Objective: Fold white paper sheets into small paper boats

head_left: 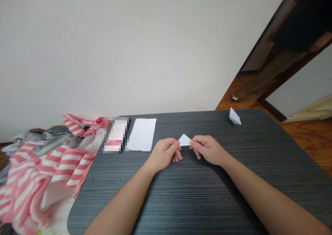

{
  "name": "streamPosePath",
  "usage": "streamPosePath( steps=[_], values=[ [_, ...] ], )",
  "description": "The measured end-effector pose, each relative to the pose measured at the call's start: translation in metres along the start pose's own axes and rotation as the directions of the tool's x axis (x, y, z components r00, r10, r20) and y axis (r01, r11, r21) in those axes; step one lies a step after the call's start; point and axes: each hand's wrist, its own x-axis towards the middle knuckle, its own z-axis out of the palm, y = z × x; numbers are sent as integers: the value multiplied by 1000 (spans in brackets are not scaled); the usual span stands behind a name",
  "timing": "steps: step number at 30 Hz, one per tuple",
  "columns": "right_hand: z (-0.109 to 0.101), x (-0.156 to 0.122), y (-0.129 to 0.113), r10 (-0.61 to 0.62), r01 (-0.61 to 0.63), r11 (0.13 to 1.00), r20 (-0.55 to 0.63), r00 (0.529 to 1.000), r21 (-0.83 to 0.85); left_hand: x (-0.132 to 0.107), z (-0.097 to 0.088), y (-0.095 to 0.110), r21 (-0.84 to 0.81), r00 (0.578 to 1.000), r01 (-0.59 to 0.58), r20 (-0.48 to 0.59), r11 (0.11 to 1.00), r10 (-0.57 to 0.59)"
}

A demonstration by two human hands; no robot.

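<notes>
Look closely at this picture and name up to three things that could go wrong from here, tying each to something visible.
1. The left hand and right hand pinch the small folded paper at opposite corners, so uneven pulling might crease or tear it.
2. The white paper shape sits near the far edge of the dark table; a bump could send it off.
3. The white sheets lie close to the left hand, which might brush them askew.
</notes>
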Motion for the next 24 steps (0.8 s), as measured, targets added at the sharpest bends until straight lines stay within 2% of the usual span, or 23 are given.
streamPosePath(
  steps=[7,18,24],
  values=[
    [-1,-1,1,-6,8,999,44,999,-36,-1,0,1,13,998,-14,63,1000,13],
    [0,0,3,7,-7,1000,-1,1000,26,-1,-2,0,-32,999,8,32,999,-7],
    [0,-2,-1,4,-4,1000,85,996,-1,-1,0,4,-48,999,-13,43,999,15]
  ],
)
